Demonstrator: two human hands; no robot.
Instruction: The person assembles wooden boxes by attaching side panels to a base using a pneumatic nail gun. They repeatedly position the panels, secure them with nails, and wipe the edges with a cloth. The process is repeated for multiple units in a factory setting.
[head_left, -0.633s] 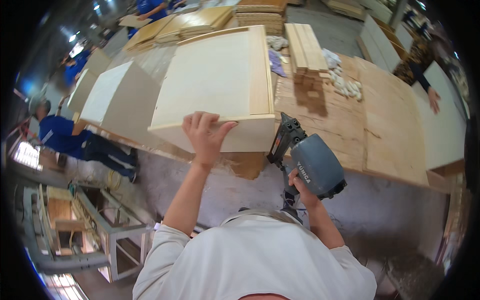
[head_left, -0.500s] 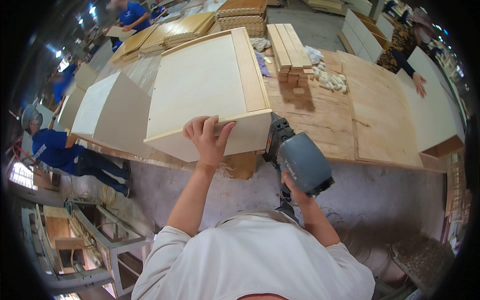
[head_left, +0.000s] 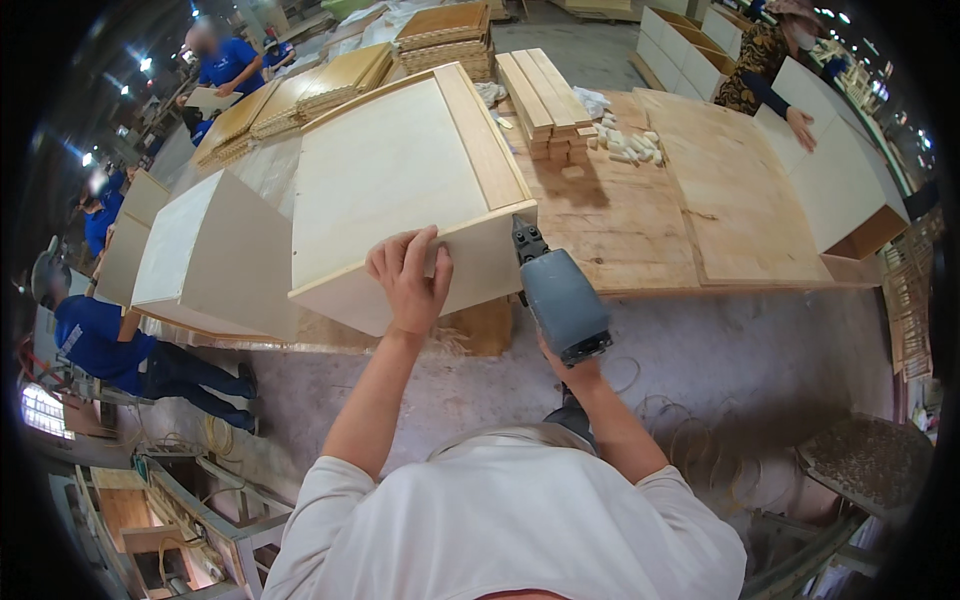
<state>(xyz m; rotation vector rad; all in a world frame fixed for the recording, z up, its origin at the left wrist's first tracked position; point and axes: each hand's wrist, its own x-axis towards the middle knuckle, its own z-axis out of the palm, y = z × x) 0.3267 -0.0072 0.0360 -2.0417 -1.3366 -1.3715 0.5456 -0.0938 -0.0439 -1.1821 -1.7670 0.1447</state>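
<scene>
A white wooden cabinet box [head_left: 385, 170] stands tilted at the near edge of the worktable, a pale wood strip along its right side. My left hand [head_left: 412, 280] is closed over its near top edge, fingers bent over the rim. In my right hand [head_left: 568, 362] is a blue-grey nail gun [head_left: 565, 300], gripped by a handle that its body mostly hides. The gun's dark nose rests at or very close to the box's near right corner; actual contact cannot be made out.
Long wood strips [head_left: 545, 95] lie stacked beyond the box, beside small pale blocks [head_left: 628, 142]. Another white box [head_left: 215, 250] stands left. A co-worker's hand [head_left: 800, 128] touches a white cabinet [head_left: 845, 170] at right. A person in blue [head_left: 105, 330] stands left. Hoses lie on the floor.
The nail gun has swung left, and its nose has come round to the box's near right corner. My left hand keeps its place on the edge. The whole view has shifted slightly.
</scene>
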